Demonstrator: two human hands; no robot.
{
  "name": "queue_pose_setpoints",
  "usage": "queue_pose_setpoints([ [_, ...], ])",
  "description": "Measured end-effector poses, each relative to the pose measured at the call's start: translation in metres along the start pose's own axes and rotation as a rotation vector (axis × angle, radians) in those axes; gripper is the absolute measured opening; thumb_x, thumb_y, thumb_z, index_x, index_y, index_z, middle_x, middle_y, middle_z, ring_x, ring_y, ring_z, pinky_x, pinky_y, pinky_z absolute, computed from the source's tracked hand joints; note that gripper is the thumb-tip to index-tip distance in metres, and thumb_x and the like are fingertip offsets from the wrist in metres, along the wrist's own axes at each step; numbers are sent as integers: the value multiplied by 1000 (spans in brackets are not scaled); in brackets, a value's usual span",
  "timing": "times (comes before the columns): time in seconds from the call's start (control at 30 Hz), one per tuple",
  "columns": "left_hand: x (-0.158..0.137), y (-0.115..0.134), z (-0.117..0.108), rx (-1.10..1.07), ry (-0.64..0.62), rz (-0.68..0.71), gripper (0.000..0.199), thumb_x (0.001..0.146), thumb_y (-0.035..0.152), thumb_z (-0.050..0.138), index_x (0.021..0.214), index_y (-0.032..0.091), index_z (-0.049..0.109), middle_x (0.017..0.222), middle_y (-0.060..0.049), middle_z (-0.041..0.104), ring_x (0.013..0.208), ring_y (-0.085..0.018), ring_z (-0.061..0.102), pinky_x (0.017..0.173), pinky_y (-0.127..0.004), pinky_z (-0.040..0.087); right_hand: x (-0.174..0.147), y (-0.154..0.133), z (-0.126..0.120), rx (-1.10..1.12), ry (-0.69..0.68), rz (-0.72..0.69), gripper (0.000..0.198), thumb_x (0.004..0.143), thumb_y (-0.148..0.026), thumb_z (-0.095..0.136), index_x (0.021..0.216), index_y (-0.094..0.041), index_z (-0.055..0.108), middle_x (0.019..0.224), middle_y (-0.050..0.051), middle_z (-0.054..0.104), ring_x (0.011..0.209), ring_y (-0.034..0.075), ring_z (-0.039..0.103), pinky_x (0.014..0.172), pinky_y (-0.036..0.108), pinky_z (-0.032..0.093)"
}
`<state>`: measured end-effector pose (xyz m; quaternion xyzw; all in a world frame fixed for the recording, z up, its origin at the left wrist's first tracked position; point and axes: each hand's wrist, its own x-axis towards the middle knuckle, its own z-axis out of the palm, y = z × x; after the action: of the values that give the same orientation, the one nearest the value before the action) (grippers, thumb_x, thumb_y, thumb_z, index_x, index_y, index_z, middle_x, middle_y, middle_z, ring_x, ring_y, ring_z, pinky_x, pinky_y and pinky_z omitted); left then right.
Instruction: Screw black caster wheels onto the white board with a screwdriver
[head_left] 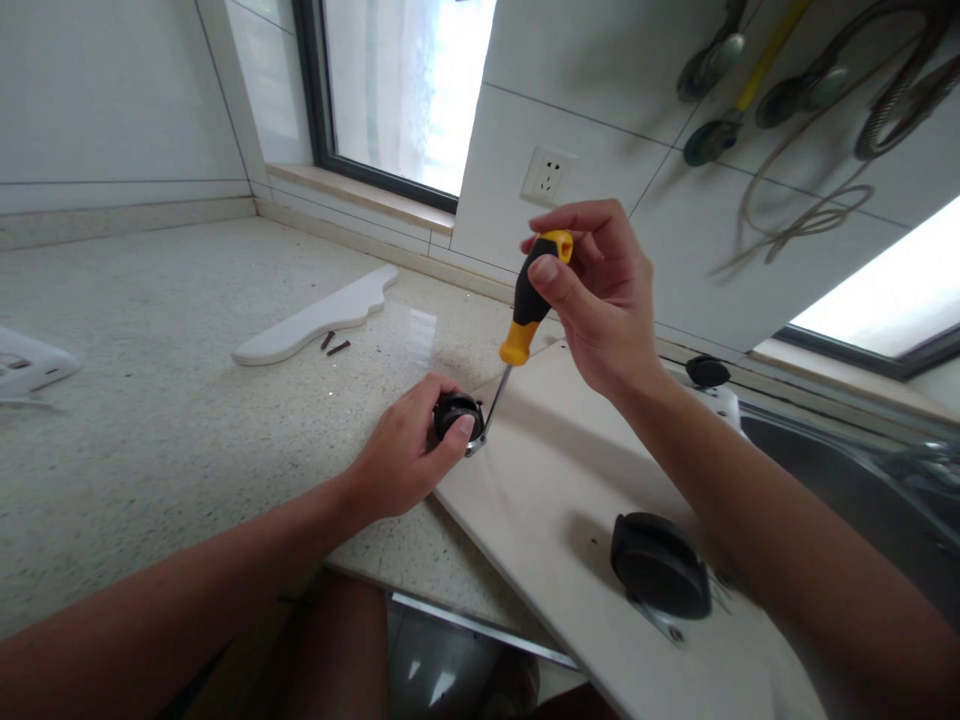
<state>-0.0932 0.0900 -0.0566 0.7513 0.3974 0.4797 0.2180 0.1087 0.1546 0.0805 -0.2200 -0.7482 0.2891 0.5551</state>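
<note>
My right hand (611, 300) grips the yellow and black handle of a screwdriver (531, 295), which leans with its shaft pointing down and left. The tip meets the metal mounting plate of a black caster wheel (456, 412), at a corner of a white board (540, 480). Wrapped around that caster, my left hand (409, 445) presses it against the board, thumb on the wheel. A second black caster (660, 567) stands on the board nearer to me, its metal plate against the surface. Whatever screw lies under the tip is too small to make out.
On the speckled countertop (172, 300) lie a white scalloped strip (319, 318) and two dark screws (334, 344). A white plastic piece (34, 362) sits at the left edge. Another black caster (707, 371) is at the board's far end, beside the sink (825, 500).
</note>
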Motion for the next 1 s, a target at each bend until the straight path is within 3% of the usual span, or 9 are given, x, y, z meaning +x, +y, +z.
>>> queue_pose_setpoints([
  [0.07, 0, 0, 0, 7, 2, -1, 18, 104, 38, 56, 112, 21, 58, 96, -5, 71, 86, -23, 67, 78, -39, 52, 1, -1, -2, 8, -7, 8, 21, 94, -42, 82, 112, -34, 75, 113, 2, 75, 106, 22, 73, 104, 43, 64],
  [0.17, 0, 0, 0, 10, 4, 0, 18, 104, 38, 56, 111, 22, 58, 95, -5, 71, 86, -23, 67, 78, -38, 53, 0, -2, -3, 111, -85, 104, 26, 107, -44, 60, 124, -33, 75, 120, 4, 79, 109, 23, 76, 103, 44, 64],
  [0.33, 0, 0, 0, 1, 6, 6, 18, 105, 38, 56, 113, 22, 58, 97, -5, 72, 88, -23, 68, 81, -40, 54, 0, 0, -1, -63, 35, 1, 28, 91, -49, 84, 117, -38, 82, 120, 2, 77, 112, 26, 71, 111, 47, 61],
  [0.5, 0, -2, 0, -20, -9, 54, 23, 107, 33, 55, 126, 21, 61, 112, -8, 74, 102, -25, 70, 90, -41, 54, -1, 1, -1, 117, -54, 94, 23, 101, -43, 71, 122, -39, 78, 121, 2, 79, 113, 27, 73, 108, 50, 62],
  [0.63, 1, -2, 0, -29, -40, 120, 27, 110, 29, 51, 133, 23, 65, 115, -7, 74, 107, -24, 70, 96, -40, 54, 0, 0, -1, 22, 37, 16, 21, 92, -44, 85, 111, -38, 80, 117, 1, 76, 113, 25, 71, 109, 47, 62],
  [0.77, 0, 0, -2, -37, -36, 118, 24, 110, 27, 50, 128, 22, 66, 113, -7, 75, 106, -24, 71, 95, -40, 55, -1, -1, 0, 96, -55, 85, 27, 101, -38, 71, 127, -32, 75, 119, 3, 77, 113, 23, 74, 110, 47, 62],
  [0.83, -1, 1, -1, -42, -34, 102, 22, 108, 27, 55, 127, 23, 65, 114, -7, 76, 107, -25, 72, 96, -41, 55, -2, 0, 0, 94, -83, 114, 28, 105, -41, 65, 130, -32, 72, 119, 4, 77, 116, 24, 74, 105, 45, 63],
  [0.93, -2, 3, 0, -60, -54, 53, 31, 97, 27, 68, 127, 24, 61, 116, -6, 76, 104, -25, 72, 96, -41, 55, -2, 4, 1, -13, -17, 9, 30, 95, -46, 80, 122, -33, 75, 109, 2, 73, 107, 21, 71, 97, 38, 63],
  [1.0, 0, 4, 0, -88, -73, -5, 36, 91, 25, 74, 125, 25, 60, 114, -4, 75, 101, -24, 73, 94, -40, 55, -2, 6, 0, 13, -35, -10, 37, 94, -43, 81, 128, -32, 74, 106, 2, 73, 99, 19, 72, 94, 37, 64],
])
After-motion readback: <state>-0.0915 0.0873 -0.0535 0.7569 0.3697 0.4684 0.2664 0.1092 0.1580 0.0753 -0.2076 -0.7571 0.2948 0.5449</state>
